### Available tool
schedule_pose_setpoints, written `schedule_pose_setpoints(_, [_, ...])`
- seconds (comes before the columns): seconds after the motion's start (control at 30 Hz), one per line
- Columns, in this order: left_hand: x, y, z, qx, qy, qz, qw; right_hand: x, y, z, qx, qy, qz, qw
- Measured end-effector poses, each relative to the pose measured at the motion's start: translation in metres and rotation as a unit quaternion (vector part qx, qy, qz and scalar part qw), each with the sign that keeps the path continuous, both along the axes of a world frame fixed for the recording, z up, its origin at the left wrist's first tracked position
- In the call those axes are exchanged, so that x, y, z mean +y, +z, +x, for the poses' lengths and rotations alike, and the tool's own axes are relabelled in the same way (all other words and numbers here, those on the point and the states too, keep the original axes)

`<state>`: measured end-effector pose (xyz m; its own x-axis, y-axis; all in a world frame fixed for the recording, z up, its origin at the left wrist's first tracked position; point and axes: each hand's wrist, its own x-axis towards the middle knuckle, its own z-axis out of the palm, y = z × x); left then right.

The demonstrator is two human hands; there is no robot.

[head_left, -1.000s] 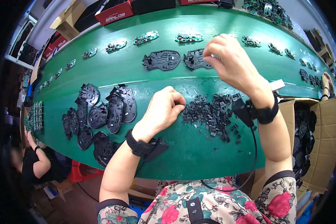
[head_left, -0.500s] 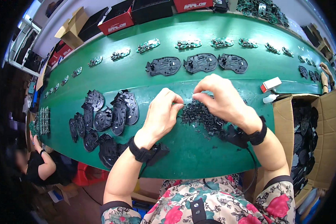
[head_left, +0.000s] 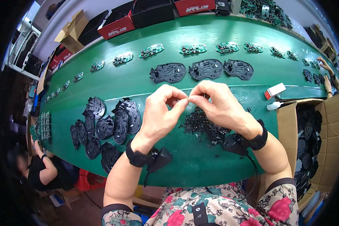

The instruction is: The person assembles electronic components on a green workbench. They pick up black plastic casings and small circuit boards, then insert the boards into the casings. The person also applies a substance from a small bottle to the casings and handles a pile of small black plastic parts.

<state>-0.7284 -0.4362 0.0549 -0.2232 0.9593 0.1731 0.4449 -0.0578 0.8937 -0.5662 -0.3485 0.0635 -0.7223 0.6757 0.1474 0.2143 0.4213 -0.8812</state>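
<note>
My left hand [head_left: 164,111] and my right hand [head_left: 218,105] meet fingertip to fingertip over the green table. Both are closed in a pinch; whatever lies between the fingers is too small to make out. Just below my right hand spreads a pile of tiny black parts [head_left: 200,124]. Beyond my hands, three black mouse-shaped plastic shells [head_left: 206,69] lie in a row, inner side up. Left of my left hand is a loose heap of similar black shells [head_left: 120,126]. A black device [head_left: 160,160] hangs at my left wristband, and another [head_left: 235,144] at my right.
Green circuit boards [head_left: 192,49] line the far side of the table [head_left: 184,169]. A white-and-red small box [head_left: 275,91] and a white bottle [head_left: 274,106] stand at right, near a cardboard carton [head_left: 329,143] of black shells. Co-workers' hands [head_left: 327,75] show at far right, another person [head_left: 45,165] at left.
My hands have come together until their fingertips touch; before, they were apart, the right one over the small parts. The view has shifted slightly.
</note>
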Motion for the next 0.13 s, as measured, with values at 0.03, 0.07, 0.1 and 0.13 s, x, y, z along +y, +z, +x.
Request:
schedule_pose_setpoints(0.03, [0.006,0.000,-0.004,0.013,-0.001,-0.011,1.000,0.002,-0.001,-0.001,0.012,-0.022,0.034,0.999])
schedule_pose_setpoints(0.07, [0.015,0.000,-0.011,0.026,-0.002,-0.021,0.999,0.005,-0.002,-0.002,0.024,-0.044,0.069,0.996])
schedule_pose_setpoints(0.1, [0.025,0.000,-0.018,0.040,-0.001,-0.032,0.999,0.008,-0.004,-0.003,0.036,-0.064,0.102,0.992])
schedule_pose_setpoints(0.13, [0.026,-0.001,-0.019,0.040,-0.001,-0.034,0.999,0.009,-0.006,-0.004,0.036,-0.064,0.101,0.992])
